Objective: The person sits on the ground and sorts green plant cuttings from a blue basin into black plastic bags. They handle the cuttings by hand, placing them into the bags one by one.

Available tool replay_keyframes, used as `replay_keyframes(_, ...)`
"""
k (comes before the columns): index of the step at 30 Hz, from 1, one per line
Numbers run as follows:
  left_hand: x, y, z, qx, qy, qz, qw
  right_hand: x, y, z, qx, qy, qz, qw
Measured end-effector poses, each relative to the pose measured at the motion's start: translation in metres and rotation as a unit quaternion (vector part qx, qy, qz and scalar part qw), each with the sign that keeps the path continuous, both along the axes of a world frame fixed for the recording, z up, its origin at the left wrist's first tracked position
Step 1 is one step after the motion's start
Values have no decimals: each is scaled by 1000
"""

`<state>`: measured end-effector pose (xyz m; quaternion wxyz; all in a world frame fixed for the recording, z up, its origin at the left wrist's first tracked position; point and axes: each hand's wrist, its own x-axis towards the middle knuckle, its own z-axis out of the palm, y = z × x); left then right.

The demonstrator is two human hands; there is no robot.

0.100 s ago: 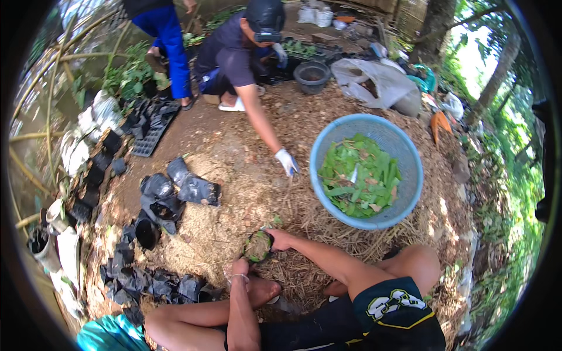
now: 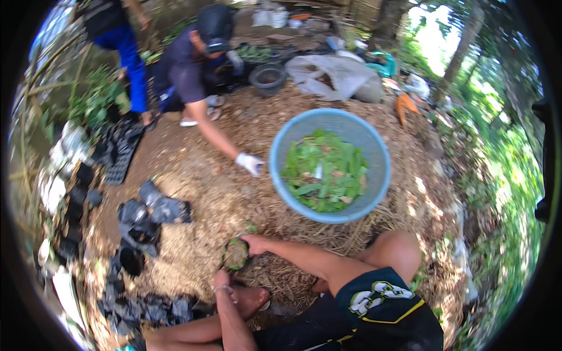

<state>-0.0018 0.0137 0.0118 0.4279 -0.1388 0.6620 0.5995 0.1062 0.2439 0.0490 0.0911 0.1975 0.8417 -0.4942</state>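
Head view: small soil-filled pot [image 2: 235,255].

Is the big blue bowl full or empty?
Partly full. The blue basin holds a heap of green leaves across its bottom, but its inner wall shows bare above them, so it is not filled to the rim.

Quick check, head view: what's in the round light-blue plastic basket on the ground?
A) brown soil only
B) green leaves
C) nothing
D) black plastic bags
B: the round light-blue plastic basket holds a heap of green leaves, while the person's left hand and right hand are at a small soil-filled black pot nearer the body.
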Motion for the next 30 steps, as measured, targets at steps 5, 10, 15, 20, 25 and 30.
replay_keyframes(5,-15,4,33,89,-24,-14,996,-26,12,17,35,-18,21,999)
replay_keyframes(10,-36,7,65,144,51,-38,988,-53,28,51,33,-11,62,997)
replay_keyframes(15,-51,11,106,175,101,-31,979,-65,40,109,87,41,76,992)
replay_keyframes(20,-61,26,153,165,152,-19,974,-76,59,166,98,-24,111,989)
replay_keyframes(25,-65,44,217,168,190,-71,965,-102,86,215,131,-66,237,960)
replay_keyframes(30,-50,82,295,205,227,-118,945,-89,121,290,153,-169,162,960)
